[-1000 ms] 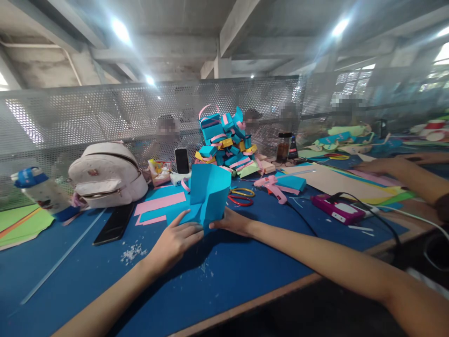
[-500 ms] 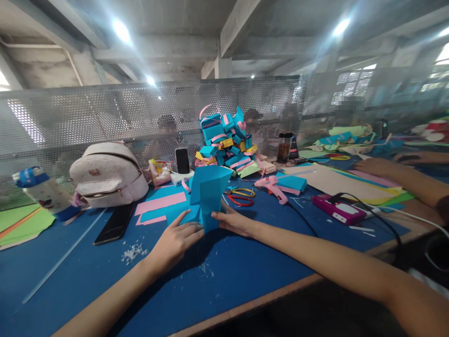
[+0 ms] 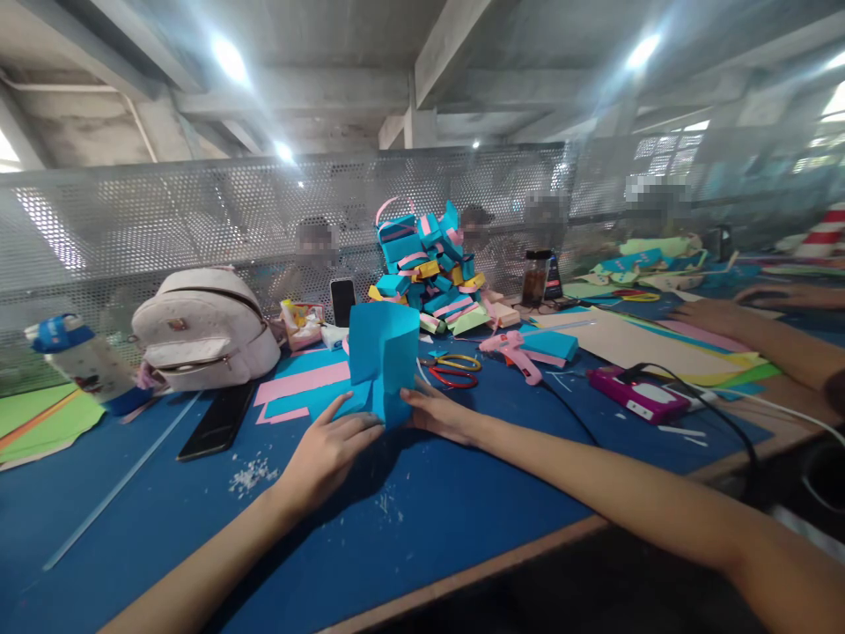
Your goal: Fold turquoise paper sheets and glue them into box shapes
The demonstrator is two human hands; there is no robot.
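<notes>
A sheet of blue paper [image 3: 386, 352], bent along folds, stands upright above the table between my hands. My left hand [image 3: 336, 445] grips its lower left part, thumb on top and fingers along the near side. My right hand [image 3: 436, 409] holds the lower right edge, thumb in front and the other fingers partly hidden behind. Just right of the paper lie scissors [image 3: 455, 379] with red and yellow handles. Further right is a pink glue gun [image 3: 518, 354], its black cord trailing toward the table edge. Pink paper strips [image 3: 304, 383] rest left of the blue sheet.
A heap of blue, pink and yellow folded paper pieces [image 3: 429, 264] rises behind. On the left stand a white backpack [image 3: 198, 330], a bottle [image 3: 83, 361] and a black phone [image 3: 217, 423]. A purple power strip [image 3: 637, 396] lies right, near another person's arms [image 3: 759, 330].
The blue paper has changed shape: its flaring upper part now stands straighter and looks wider, shifted slightly left. Both my hands stay nearly in place. At right, another person's hand has moved slightly.
</notes>
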